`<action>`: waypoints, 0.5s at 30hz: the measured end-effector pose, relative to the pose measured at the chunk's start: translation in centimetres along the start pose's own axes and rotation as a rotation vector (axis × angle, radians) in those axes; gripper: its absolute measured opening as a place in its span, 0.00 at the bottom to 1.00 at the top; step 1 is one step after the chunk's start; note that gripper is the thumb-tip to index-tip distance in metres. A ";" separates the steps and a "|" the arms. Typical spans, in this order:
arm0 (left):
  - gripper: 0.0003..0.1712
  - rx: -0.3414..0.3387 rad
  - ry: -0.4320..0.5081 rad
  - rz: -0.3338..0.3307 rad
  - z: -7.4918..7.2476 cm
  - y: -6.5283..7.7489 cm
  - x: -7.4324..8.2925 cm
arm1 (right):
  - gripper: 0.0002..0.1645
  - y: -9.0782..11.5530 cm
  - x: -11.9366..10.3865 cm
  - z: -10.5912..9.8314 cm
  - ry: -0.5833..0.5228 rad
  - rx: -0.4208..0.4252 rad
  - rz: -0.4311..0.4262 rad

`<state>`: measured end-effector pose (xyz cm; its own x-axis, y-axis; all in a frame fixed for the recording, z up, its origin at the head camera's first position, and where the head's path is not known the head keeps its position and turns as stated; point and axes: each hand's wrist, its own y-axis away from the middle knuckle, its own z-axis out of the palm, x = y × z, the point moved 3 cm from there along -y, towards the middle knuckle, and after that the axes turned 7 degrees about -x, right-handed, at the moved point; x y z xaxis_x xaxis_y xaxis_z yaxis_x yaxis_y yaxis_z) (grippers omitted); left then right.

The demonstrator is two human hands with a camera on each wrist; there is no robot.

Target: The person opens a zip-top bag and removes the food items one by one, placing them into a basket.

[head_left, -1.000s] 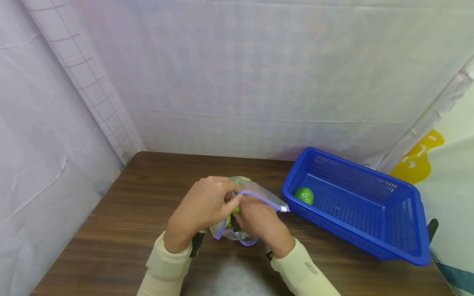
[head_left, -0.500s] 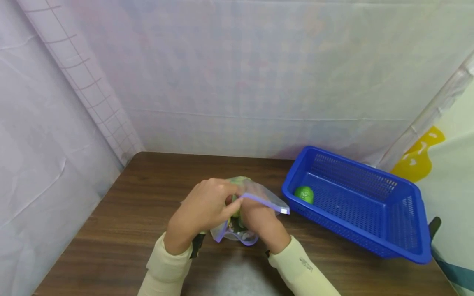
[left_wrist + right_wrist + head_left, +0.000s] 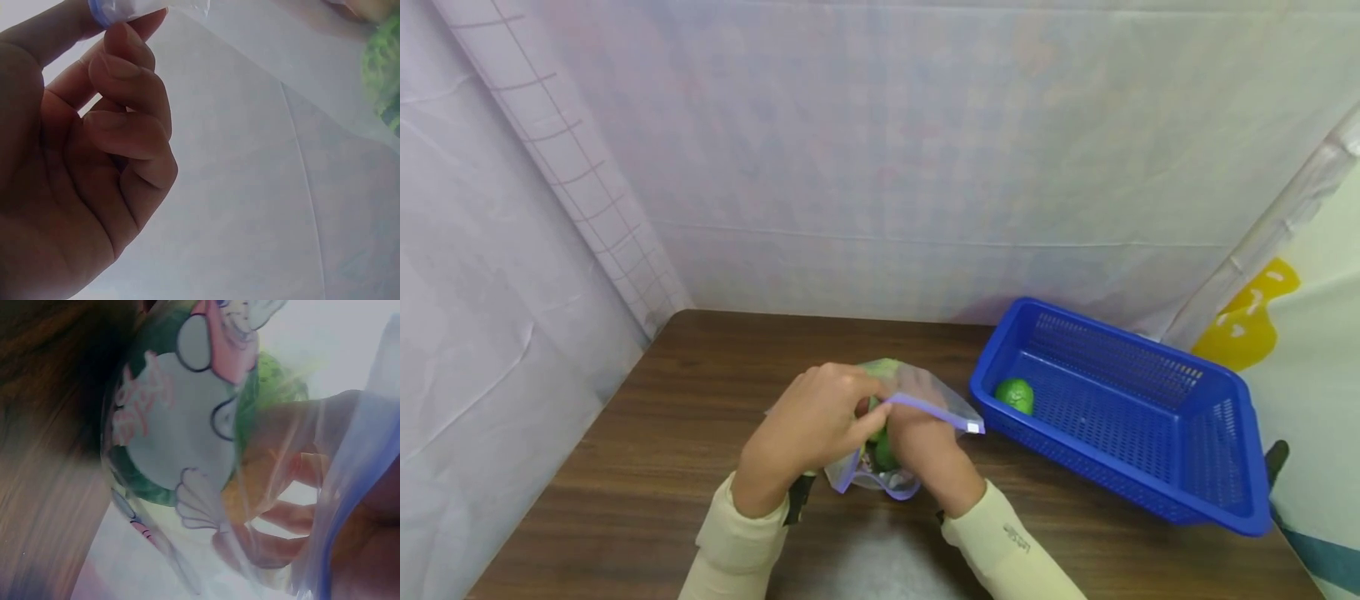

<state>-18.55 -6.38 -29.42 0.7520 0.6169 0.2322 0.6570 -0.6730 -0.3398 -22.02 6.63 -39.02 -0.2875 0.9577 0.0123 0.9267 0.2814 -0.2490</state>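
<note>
My left hand [image 3: 820,412] pinches the purple-edged rim of a clear zip bag [image 3: 936,387] between thumb and forefinger. The other fingers curl loosely in the left wrist view. My right hand [image 3: 925,450] reaches through the bag's mouth, its fingers behind the film. Through the printed plastic, the right wrist view shows bent fingers [image 3: 287,519] beside a yellow-orange patch; whether they grip anything is unclear. Green round things with bumpy skin lie in the bag, one a green fruit [image 3: 886,454] below the right wrist. A white slider [image 3: 973,427] sits at the rim's right end.
A blue perforated plastic basket [image 3: 1120,492] stands on the right of the brown wooden table [image 3: 662,417]. One bumpy green fruit [image 3: 1015,395] lies in its left corner. White patterned cloth [image 3: 925,167] hangs behind the table.
My right hand has gone deeper into the bag, and a green fruit now shows more below the wrist. My left hand keeps its pinch on the rim.
</note>
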 end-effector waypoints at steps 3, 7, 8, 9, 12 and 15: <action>0.04 0.002 -0.003 0.000 0.0 0.0 0.0 | 0.10 0.2 -0.2 -0.1 0.028 -0.020 0.008; 0.05 -0.002 -0.001 -0.003 0.0 0.0 -0.1 | 0.12 0.4 -0.3 -0.2 0.047 0.008 -0.005; 0.05 -0.004 0.001 -0.003 0.0 0.0 -0.1 | 0.12 0.4 -0.3 -0.2 0.051 0.020 -0.012; 0.06 -0.004 0.003 -0.003 0.0 0.0 -0.1 | 0.12 0.4 -0.3 -0.3 0.056 0.033 -0.021; 0.05 0.006 0.003 0.001 0.0 0.1 -0.2 | 0.12 0.4 -0.3 -0.4 0.071 0.074 -0.051; 0.05 0.021 -0.004 0.005 0.0 0.1 -0.2 | 0.13 0.4 -0.2 -0.4 0.084 0.119 -0.080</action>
<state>-18.65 -6.61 -29.54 0.7550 0.6151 0.2272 0.6520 -0.6672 -0.3601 -21.50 6.58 -38.70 -0.3336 0.9355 0.1162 0.8649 0.3528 -0.3569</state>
